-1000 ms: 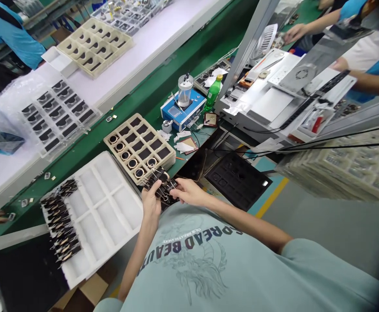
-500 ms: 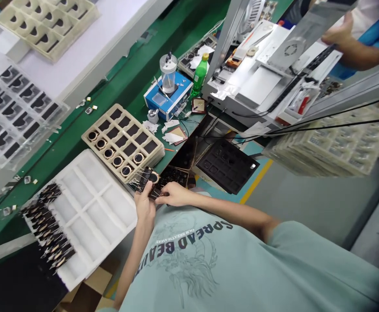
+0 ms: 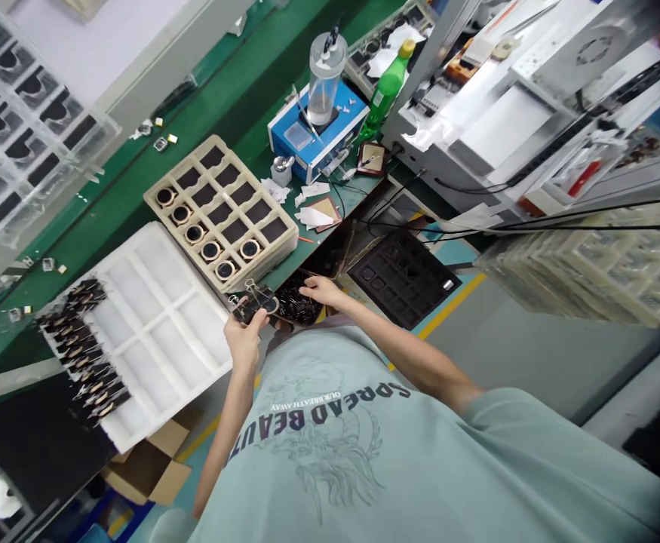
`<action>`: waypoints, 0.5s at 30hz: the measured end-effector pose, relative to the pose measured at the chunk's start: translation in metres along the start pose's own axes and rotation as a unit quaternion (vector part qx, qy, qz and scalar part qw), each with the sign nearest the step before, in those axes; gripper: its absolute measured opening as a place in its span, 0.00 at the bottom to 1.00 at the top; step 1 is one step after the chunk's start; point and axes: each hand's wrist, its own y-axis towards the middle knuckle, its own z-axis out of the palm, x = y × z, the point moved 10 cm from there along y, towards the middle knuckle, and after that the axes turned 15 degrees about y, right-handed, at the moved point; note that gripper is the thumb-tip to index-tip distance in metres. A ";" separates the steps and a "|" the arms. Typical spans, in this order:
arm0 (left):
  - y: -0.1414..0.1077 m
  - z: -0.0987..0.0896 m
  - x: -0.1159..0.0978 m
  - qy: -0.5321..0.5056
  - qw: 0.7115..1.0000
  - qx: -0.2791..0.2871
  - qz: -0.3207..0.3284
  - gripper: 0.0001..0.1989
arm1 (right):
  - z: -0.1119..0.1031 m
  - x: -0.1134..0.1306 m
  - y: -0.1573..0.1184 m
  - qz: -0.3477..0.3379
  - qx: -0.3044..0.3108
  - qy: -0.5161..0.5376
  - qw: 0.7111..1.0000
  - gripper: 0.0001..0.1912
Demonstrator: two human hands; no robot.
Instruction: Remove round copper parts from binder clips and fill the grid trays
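Observation:
My left hand [image 3: 244, 338] grips a round watch case [image 3: 274, 305] with black binder clips [image 3: 253, 296] clamped around its edge. Just right of it, my right hand [image 3: 325, 291] reaches over a box of loose black binder clips [image 3: 296, 300]. Its fingertips are drawn together at the clips; what they pinch, if anything, is too small to make out. Beyond my hands lies a beige compartment tray [image 3: 205, 260] with several gold-rimmed round watch cases [image 3: 195, 234]. On the left, a white foam tray [image 3: 154, 302] carries a row of clipped pieces [image 3: 86, 351].
A blue device [image 3: 335, 124] with a clear cylinder and a green bottle [image 3: 389, 83] stand at the back of the green bench. A black tray [image 3: 403, 279] sits low on the right, near stacked pale trays [image 3: 606, 264]. An open cardboard box [image 3: 148, 467] is below left.
My right hand has left the watch case and moved right to the box of binder clips. My left hand still holds the case. The view has shifted.

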 end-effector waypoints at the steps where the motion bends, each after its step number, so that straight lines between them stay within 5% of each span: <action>1: 0.000 0.005 0.002 0.022 1.000 0.022 -0.003 0.30 | 0.007 0.013 -0.005 -0.018 0.040 0.061 0.997 0.25; 5: 0.001 0.030 0.008 0.078 0.991 0.112 -0.003 0.36 | 0.037 0.073 -0.037 -0.098 0.165 0.258 0.947 0.27; 8: 0.003 0.039 0.006 0.083 0.988 0.129 0.011 0.37 | 0.039 0.095 -0.048 -0.136 0.125 0.279 0.943 0.25; 12: 0.002 0.045 0.004 0.065 0.987 0.145 0.010 0.37 | 0.011 0.100 -0.053 -0.150 0.021 0.294 0.944 0.25; 15: -0.004 0.054 -0.001 0.105 0.977 0.187 0.024 0.36 | 0.004 0.102 -0.058 -0.122 0.052 0.296 0.946 0.25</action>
